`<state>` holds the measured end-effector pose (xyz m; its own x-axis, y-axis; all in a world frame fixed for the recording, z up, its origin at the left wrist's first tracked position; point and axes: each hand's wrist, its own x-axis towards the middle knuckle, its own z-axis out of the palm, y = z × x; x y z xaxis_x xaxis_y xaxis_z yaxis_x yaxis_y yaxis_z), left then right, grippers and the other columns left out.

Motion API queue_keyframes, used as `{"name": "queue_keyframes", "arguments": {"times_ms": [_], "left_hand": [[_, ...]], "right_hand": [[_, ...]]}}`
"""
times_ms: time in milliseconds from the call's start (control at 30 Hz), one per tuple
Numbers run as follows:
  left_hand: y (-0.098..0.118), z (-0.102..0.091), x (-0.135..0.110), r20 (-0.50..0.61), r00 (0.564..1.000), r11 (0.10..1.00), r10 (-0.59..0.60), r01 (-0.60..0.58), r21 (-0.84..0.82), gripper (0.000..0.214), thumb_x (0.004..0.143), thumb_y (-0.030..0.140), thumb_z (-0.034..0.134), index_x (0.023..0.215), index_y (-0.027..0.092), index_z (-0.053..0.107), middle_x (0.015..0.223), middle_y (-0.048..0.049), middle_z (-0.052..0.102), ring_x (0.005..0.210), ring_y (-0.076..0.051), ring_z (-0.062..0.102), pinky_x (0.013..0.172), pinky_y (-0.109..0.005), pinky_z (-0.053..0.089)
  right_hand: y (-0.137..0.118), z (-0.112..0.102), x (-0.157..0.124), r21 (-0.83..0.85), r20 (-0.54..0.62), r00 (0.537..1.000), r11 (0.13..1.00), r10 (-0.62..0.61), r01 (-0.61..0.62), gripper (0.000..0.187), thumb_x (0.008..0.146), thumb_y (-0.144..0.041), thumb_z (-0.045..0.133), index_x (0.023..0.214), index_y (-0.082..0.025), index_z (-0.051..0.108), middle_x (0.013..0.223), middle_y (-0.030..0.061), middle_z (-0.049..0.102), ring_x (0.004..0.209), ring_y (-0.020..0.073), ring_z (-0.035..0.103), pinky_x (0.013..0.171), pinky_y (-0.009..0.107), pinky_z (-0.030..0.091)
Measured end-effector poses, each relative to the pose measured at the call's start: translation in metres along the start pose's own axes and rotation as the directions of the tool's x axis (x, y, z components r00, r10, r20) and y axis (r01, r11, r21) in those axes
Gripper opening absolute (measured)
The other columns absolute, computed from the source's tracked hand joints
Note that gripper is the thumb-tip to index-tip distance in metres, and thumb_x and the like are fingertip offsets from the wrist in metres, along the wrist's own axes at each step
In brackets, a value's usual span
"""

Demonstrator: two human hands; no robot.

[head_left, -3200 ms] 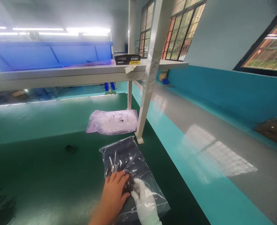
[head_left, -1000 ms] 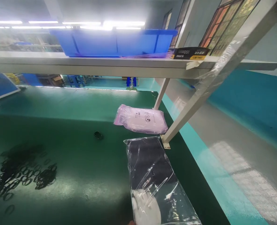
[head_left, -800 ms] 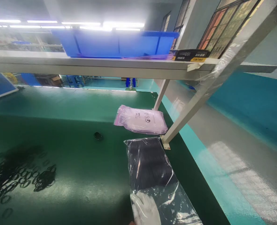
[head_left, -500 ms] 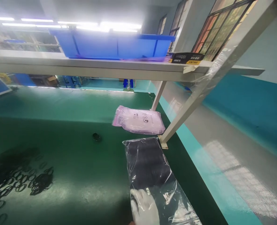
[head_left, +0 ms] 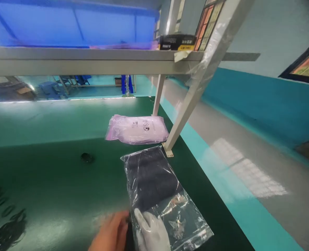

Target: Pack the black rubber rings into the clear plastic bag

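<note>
A clear plastic bag (head_left: pixel 182 223) with a flat, dark, finely lined bundle (head_left: pixel 154 177) in its far part lies aslant on the green tabletop. My right hand (head_left: pixel 154 232), in a white glove, grips the bag at the near edge of the dark bundle. Whether the glove is inside the film or on top of it is unclear. Bare and blurred by motion, my left hand (head_left: pixel 111 232) is beside the bag's left edge, close to the glove. Its fingertips are too smeared to show whether they touch the bag.
Beyond the bag lies a pink-tinted plastic package (head_left: pixel 140 130), near the shelf post (head_left: pixel 183 115). One black ring (head_left: pixel 86 158) sits at mid-table, and many more black rings (head_left: pixel 9 230) are heaped at lower left. Overhead, a shelf (head_left: pixel 91 66) carries a blue bin (head_left: pixel 73 26) and a black-and-yellow box (head_left: pixel 177 42).
My view has shifted right and closer to the shelf. My left hand has come in beside the bag from below. More of the bag's near end and the gloved hand now shows.
</note>
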<state>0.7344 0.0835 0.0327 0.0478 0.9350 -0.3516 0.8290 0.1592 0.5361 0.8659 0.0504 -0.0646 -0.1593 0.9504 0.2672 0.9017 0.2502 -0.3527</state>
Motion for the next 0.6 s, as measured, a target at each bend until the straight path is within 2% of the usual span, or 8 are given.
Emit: {"name": "queue_keyframes", "arguments": {"times_ms": [100, 200, 267, 367, 500, 600], "left_hand": [[-0.001, -0.002, 0.028, -0.022, 0.998, 0.993, -0.064, 0.061, -0.102, 0.030, 0.089, 0.037, 0.035, 0.113, 0.026, 0.049, 0.107, -0.0031, 0.062, 0.089, -0.017, 0.063, 0.074, -0.028, 0.048], [-0.001, 0.010, 0.048, -0.008, 0.987, 0.963, -0.159, 0.154, -0.220, 0.036, 0.086, 0.043, 0.038, 0.114, 0.021, 0.044, 0.103, -0.0064, 0.064, 0.089, -0.021, 0.064, 0.074, -0.031, 0.048], [-0.004, 0.017, 0.053, 0.018, 0.985, 0.943, -0.171, 0.169, -0.286, 0.036, 0.086, 0.045, 0.037, 0.112, 0.021, 0.044, 0.101, -0.0068, 0.065, 0.086, -0.021, 0.064, 0.072, -0.032, 0.048], [-0.010, 0.021, 0.057, 0.034, 0.983, 0.922, -0.179, 0.180, -0.344, 0.034, 0.085, 0.046, 0.039, 0.106, 0.021, 0.046, 0.094, -0.0062, 0.066, 0.077, -0.021, 0.065, 0.066, -0.031, 0.048], [-0.012, 0.021, 0.066, 0.040, 0.976, 0.928, -0.215, 0.217, -0.301, 0.028, 0.081, 0.046, 0.046, 0.094, 0.022, 0.048, 0.083, -0.0034, 0.066, 0.068, -0.020, 0.065, 0.058, -0.029, 0.047], [-0.013, 0.025, 0.071, 0.024, 0.972, 0.925, -0.234, 0.230, -0.301, 0.025, 0.079, 0.046, 0.048, 0.088, 0.022, 0.047, 0.078, -0.0017, 0.065, 0.063, -0.018, 0.063, 0.054, -0.027, 0.045]], "right_hand": [[-0.001, 0.000, -0.002, -0.032, -0.041, 0.999, 0.999, -0.009, 0.008, 0.053, 0.075, -0.025, 0.055, 0.127, -0.034, 0.048, 0.094, 0.0012, 0.065, 0.070, 0.0184, 0.061, 0.068, 0.032, 0.047], [-0.006, 0.008, -0.007, -0.093, -0.158, 0.985, 0.993, 0.063, -0.079, 0.047, 0.079, -0.025, 0.051, 0.125, -0.033, 0.049, 0.099, 0.0026, 0.064, 0.080, 0.0216, 0.062, 0.079, 0.039, 0.047], [-0.009, 0.013, -0.011, -0.132, -0.200, 0.976, 0.985, 0.084, -0.112, 0.047, 0.081, -0.021, 0.048, 0.126, -0.032, 0.048, 0.102, 0.0040, 0.063, 0.085, 0.0236, 0.061, 0.084, 0.043, 0.044], [-0.009, 0.017, -0.011, -0.120, -0.167, 0.983, 0.988, 0.080, -0.101, 0.047, 0.078, -0.023, 0.051, 0.125, -0.032, 0.049, 0.099, 0.0043, 0.063, 0.080, 0.0235, 0.060, 0.081, 0.043, 0.044], [-0.004, 0.012, -0.007, -0.102, -0.078, 0.996, 0.993, 0.043, -0.051, 0.050, 0.074, -0.030, 0.057, 0.123, -0.032, 0.050, 0.093, 0.0040, 0.064, 0.072, 0.0224, 0.057, 0.072, 0.039, 0.043], [-0.001, 0.006, -0.004, -0.112, -0.042, 0.999, 0.994, 0.004, -0.008, 0.050, 0.076, -0.030, 0.056, 0.125, -0.030, 0.049, 0.094, 0.0047, 0.063, 0.073, 0.0211, 0.056, 0.070, 0.036, 0.042]]}}
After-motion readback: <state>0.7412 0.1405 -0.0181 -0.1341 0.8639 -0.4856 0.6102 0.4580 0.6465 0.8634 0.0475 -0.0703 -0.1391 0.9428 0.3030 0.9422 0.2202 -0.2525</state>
